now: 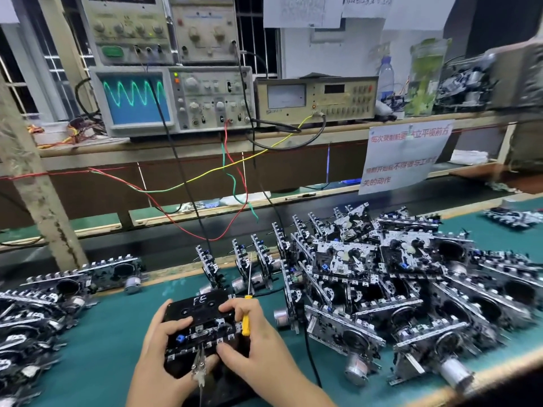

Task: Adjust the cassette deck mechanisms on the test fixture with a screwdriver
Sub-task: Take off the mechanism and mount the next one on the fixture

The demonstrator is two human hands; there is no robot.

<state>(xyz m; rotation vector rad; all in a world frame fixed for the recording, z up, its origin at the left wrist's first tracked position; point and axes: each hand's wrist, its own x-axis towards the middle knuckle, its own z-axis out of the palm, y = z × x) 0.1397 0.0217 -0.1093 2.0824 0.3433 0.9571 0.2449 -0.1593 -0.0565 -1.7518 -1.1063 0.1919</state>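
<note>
While your left hand (pixel 167 333) grips the black cassette deck mechanism (pixel 202 324) near the desk's front edge, keep it steady; your right hand (pixel 246 327) clasps the yellow-handled screwdriver (pixel 246 315), tip raised.

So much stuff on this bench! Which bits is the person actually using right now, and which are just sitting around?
In use:
left hand and right hand holding the cassette deck mechanism
yellow screwdriver in the right hand
oscilloscope showing a wave

Lying about:
pile of mechanisms
water bottle
posted notice
</note>
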